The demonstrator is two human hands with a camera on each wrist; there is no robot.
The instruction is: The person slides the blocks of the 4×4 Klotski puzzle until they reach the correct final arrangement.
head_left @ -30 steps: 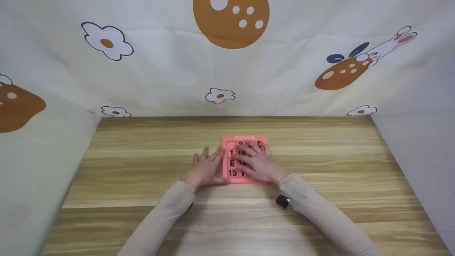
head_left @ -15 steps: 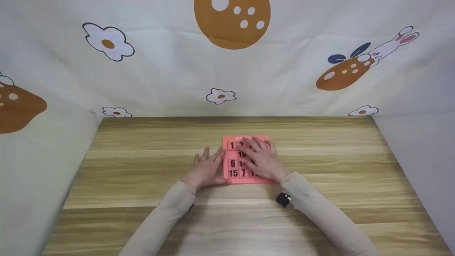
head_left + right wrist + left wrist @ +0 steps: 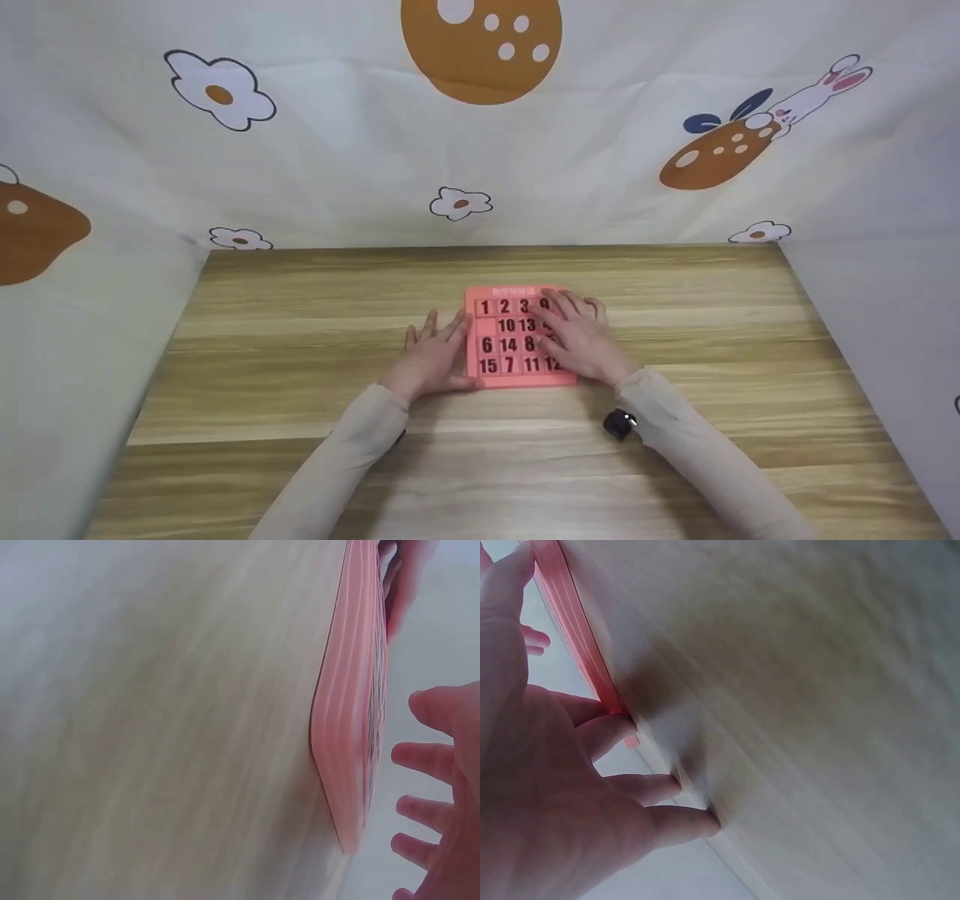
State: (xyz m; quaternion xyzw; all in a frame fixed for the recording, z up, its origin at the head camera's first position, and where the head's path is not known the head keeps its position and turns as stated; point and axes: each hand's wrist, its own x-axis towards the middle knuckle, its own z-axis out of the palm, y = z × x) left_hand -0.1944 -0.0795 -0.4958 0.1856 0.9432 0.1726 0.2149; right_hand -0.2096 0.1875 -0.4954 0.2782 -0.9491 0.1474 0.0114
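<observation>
A pink number slide puzzle (image 3: 521, 380) lies flat on the table, its black-numbered tiles facing up. The gap (image 3: 487, 327) is at the left of the second row, right under tile 1 (image 3: 485, 307). My left hand (image 3: 429, 362) steadies the puzzle's left side, thumb by the lower left corner. In the left wrist view, two straight fingertips (image 3: 622, 724) touch the pink edge while the other two rest on the table. My right hand (image 3: 581, 339) hovers over the right columns, covering some tiles. In the right wrist view its fingers (image 3: 424, 757) are spread, apart from the puzzle's face.
A wood-grain table (image 3: 300, 300) surrounds the puzzle. Behind it and at both sides hangs a pale cloth (image 3: 337, 150) printed with flowers, orange shapes and a rabbit. A small black device (image 3: 619, 424) is at my right wrist.
Tile 1 has moved up into the top left corner, and the gap is now below it. My right hand has shifted right, uncovering more tiles. My left hand stays in place.
</observation>
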